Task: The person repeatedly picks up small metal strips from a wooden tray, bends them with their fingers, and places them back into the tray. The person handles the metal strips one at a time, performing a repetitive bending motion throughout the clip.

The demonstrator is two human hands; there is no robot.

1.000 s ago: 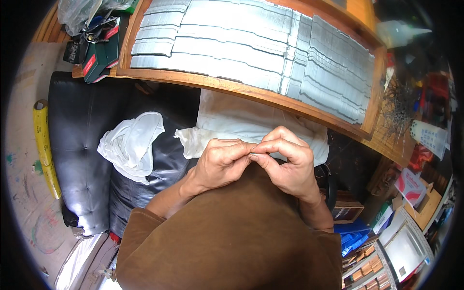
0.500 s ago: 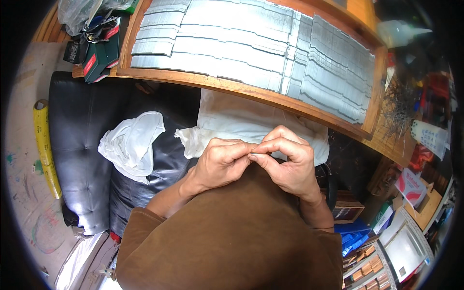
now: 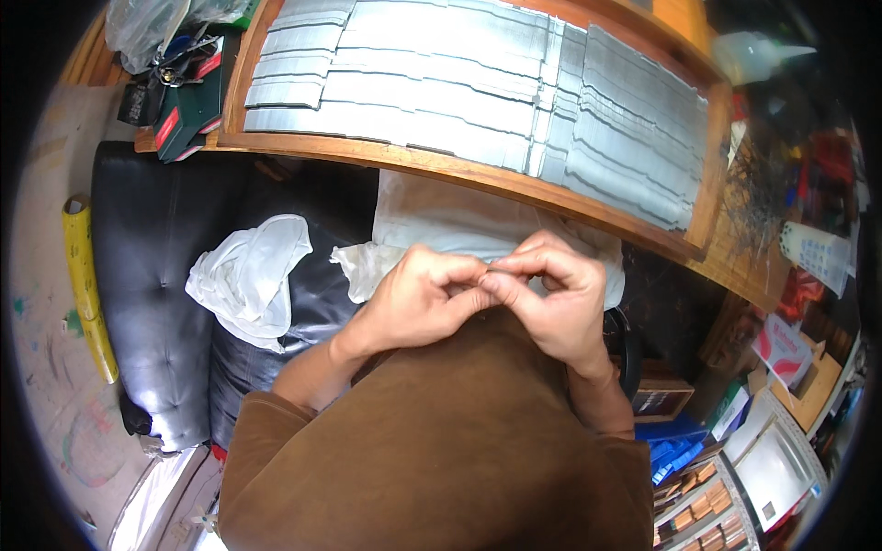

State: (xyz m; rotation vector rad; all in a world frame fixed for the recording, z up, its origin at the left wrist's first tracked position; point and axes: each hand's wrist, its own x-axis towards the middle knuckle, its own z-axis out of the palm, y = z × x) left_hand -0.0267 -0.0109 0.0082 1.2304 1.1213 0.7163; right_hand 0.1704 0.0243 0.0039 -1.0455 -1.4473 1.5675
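My left hand and my right hand meet fingertip to fingertip in front of my brown top. Thumb and index finger are pinched together on each hand. Whatever sits between the tips is too small to make out. Just beyond the hands, a pale cloth lies under the edge of a shallow wooden tray. Rows of thin silvery metal strips fill that tray, overlapping one another.
A crumpled white cloth lies on the black padded seat at left, near a yellow tube. Right of the tray are a nozzle bottle, thin dark wires and boxes. Dark green boxes stand far left.
My left thumb has straightened toward the right fingertips, and the left fingers have opened out somewhat. Both hands stay together in nearly the same place.
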